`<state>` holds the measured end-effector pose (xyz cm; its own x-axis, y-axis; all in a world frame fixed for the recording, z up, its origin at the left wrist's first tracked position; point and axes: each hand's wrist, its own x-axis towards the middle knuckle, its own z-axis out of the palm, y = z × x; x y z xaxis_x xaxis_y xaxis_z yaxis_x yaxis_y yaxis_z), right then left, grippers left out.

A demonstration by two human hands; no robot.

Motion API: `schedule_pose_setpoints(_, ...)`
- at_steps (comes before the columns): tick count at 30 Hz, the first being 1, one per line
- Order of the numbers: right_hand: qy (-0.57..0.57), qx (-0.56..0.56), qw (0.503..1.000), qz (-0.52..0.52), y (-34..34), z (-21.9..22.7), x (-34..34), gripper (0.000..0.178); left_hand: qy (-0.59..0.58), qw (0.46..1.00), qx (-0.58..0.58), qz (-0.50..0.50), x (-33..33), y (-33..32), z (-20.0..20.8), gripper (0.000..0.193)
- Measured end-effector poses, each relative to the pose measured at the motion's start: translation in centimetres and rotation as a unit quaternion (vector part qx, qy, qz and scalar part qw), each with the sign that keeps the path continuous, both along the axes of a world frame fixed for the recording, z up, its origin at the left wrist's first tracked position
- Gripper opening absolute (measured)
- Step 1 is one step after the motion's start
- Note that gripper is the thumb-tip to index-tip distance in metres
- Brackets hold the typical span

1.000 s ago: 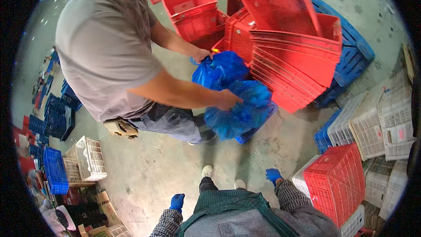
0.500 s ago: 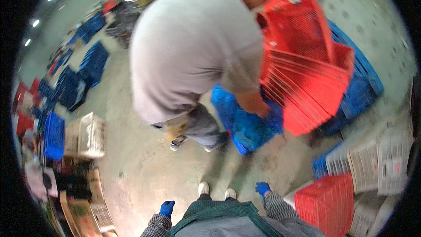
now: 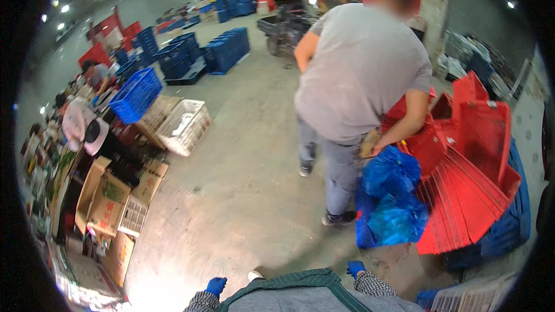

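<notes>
Your left hand [image 3: 216,285] and right hand [image 3: 355,267], both in blue gloves, hang low at your sides and grip nothing; whether the fingers are spread or curled cannot be told. Ahead of your right hand, well apart from it, blue plastic bags [image 3: 393,196] rest against a leaning stack of red crates [image 3: 468,196]. A co-worker in a grey shirt [image 3: 361,75] stands just beside the bags, one hand [image 3: 370,147] touching them.

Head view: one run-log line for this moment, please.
left hand: blue-gloved, empty | right hand: blue-gloved, empty | co-worker: at blue bags, red crates
</notes>
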<state>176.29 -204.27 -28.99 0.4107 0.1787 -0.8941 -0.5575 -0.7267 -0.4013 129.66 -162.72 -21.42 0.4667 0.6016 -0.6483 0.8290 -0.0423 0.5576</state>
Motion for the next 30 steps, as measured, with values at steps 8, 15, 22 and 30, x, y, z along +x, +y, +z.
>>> schedule_pose_setpoints(8,-0.02,0.091,0.933,0.347,26.0,-10.6,-7.2,0.034,0.175,0.965,0.149,0.124,-28.2,-0.8,-13.9,0.05)
schedule_pose_setpoints(15,-0.028,0.091,0.913,0.398,52.8,0.3,-22.7,0.031,-0.022,0.914,0.108,0.391,-26.7,10.9,4.3,0.041)
schedule_pose_setpoints(22,-0.026,0.128,0.822,0.555,73.9,2.0,-40.5,0.025,-0.146,0.76,0.167,0.611,-42.3,16.1,0.4,0.032)
schedule_pose_setpoints(30,0.041,0.138,0.713,0.686,95.2,1.3,-65.3,0.03,0.059,0.532,-0.097,0.839,-44.5,2.1,4.1,0.024)
